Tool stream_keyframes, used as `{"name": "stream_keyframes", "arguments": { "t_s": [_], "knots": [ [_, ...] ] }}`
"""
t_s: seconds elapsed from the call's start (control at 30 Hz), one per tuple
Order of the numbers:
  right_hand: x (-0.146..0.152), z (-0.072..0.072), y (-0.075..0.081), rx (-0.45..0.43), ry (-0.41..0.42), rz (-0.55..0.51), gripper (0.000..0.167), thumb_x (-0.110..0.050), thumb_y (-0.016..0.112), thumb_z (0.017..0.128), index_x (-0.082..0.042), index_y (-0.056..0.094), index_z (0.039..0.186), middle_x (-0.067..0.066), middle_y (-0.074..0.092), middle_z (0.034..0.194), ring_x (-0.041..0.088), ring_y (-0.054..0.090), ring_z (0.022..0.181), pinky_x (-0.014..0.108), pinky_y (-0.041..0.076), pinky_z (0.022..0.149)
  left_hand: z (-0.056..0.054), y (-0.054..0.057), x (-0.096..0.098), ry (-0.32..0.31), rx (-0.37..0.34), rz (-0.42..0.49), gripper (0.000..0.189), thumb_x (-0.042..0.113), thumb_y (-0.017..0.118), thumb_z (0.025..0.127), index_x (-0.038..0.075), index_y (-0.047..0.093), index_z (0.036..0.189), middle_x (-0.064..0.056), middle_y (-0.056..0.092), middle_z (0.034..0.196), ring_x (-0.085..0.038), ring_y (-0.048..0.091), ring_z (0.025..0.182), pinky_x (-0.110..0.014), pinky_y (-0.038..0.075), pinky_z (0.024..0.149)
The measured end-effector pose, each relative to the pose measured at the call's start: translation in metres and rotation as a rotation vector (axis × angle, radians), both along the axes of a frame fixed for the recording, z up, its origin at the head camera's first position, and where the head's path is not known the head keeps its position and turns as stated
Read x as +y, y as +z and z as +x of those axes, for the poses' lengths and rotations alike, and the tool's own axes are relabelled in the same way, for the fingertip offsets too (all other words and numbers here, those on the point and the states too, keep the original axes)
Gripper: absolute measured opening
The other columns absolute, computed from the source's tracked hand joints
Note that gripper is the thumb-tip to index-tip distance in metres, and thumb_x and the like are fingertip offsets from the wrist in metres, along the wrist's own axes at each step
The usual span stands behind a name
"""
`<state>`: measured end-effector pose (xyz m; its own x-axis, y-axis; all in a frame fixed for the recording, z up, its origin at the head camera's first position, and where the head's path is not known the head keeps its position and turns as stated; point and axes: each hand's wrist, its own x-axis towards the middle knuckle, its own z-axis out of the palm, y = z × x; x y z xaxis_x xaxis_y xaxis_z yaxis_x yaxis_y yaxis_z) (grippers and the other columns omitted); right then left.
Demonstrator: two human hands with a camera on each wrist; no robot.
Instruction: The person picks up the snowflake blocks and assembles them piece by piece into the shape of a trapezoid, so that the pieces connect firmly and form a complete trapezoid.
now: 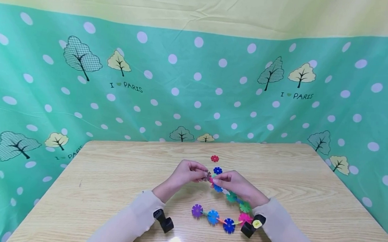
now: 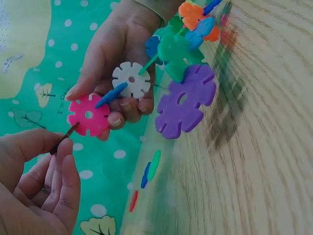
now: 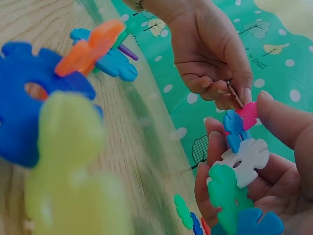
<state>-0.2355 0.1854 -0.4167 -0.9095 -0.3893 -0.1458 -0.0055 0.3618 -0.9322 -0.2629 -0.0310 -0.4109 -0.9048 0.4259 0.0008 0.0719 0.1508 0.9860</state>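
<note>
My left hand (image 1: 188, 172) pinches a brown notched plastic disc (image 2: 64, 139) between thumb and fingers. Its edge meets a slot in a pink notched disc (image 2: 89, 115); how deep it sits I cannot tell. My right hand (image 1: 239, 186) holds that pink disc, thumb on its rim, at the end of a chain of interlocked discs. Beside the pink one come a blue disc (image 3: 235, 131), a white disc (image 3: 245, 161) and a green disc (image 3: 226, 192), over the right palm and fingers. The chain curves back across the table to a purple disc (image 1: 197, 210) at its other end.
Beyond the hands, a loose red disc (image 1: 214, 158) and a dark blue disc (image 1: 218, 170) lie on the wooden table (image 1: 130, 168). A loose green disc (image 3: 183, 211) is near them. Behind the table hangs a green dotted curtain (image 1: 195, 88).
</note>
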Motion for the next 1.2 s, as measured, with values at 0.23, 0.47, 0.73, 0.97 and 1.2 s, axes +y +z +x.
{"name": "stream_keyframes", "arguments": {
  "t_s": [0.23, 0.47, 0.73, 0.97, 1.2],
  "knots": [
    [-0.001, 0.003, 0.002, 0.041, -0.042, -0.015, 0.03, -0.022, 0.062, 0.092, 0.004, 0.067, 0.108, 0.012, 0.071, 0.097, 0.016, 0.064, 0.088, 0.028, 0.052, 0.078, 0.004, 0.003, 0.004, 0.015, 0.013, 0.028, 0.021, 0.005, 0.07, 0.082, -0.004, 0.069, 0.102, -0.015, 0.072, 0.089, -0.01, 0.065, 0.067, -0.031, 0.057, 0.066],
    [-0.002, 0.007, 0.006, 0.054, -0.042, 0.004, 0.025, -0.016, 0.063, 0.091, 0.003, 0.068, 0.107, 0.012, 0.071, 0.095, 0.018, 0.065, 0.087, 0.028, 0.054, 0.078, 0.007, 0.002, 0.005, 0.007, 0.013, 0.054, 0.02, 0.001, 0.069, 0.081, -0.006, 0.068, 0.1, -0.016, 0.071, 0.089, -0.008, 0.063, 0.064, -0.026, 0.056, 0.063],
    [0.001, 0.007, 0.009, 0.088, -0.004, 0.035, 0.025, -0.017, 0.065, 0.089, 0.002, 0.069, 0.105, 0.011, 0.071, 0.095, 0.018, 0.066, 0.086, 0.028, 0.055, 0.077, 0.01, 0.0, 0.009, 0.006, -0.016, 0.063, 0.02, 0.001, 0.069, 0.082, -0.006, 0.068, 0.101, -0.014, 0.072, 0.088, -0.008, 0.063, 0.065, -0.024, 0.055, 0.063],
    [0.004, 0.004, 0.01, 0.066, 0.072, 0.026, 0.029, -0.02, 0.065, 0.09, 0.004, 0.068, 0.106, 0.012, 0.071, 0.095, 0.016, 0.065, 0.086, 0.028, 0.054, 0.079, 0.008, -0.002, 0.006, -0.015, -0.043, 0.039, 0.022, 0.004, 0.069, 0.083, -0.003, 0.069, 0.104, -0.012, 0.072, 0.091, -0.01, 0.066, 0.072, -0.028, 0.056, 0.068],
    [0.015, -0.001, 0.015, 0.042, 0.131, 0.059, 0.033, -0.026, 0.065, 0.089, 0.001, 0.068, 0.108, 0.01, 0.071, 0.099, 0.015, 0.063, 0.091, 0.03, 0.052, 0.082, -0.008, -0.01, 0.002, -0.012, -0.062, -0.006, 0.03, 0.026, 0.061, 0.092, -0.001, 0.069, 0.104, -0.011, 0.071, 0.094, -0.019, 0.067, 0.078, -0.034, 0.056, 0.076]
  ]
}}
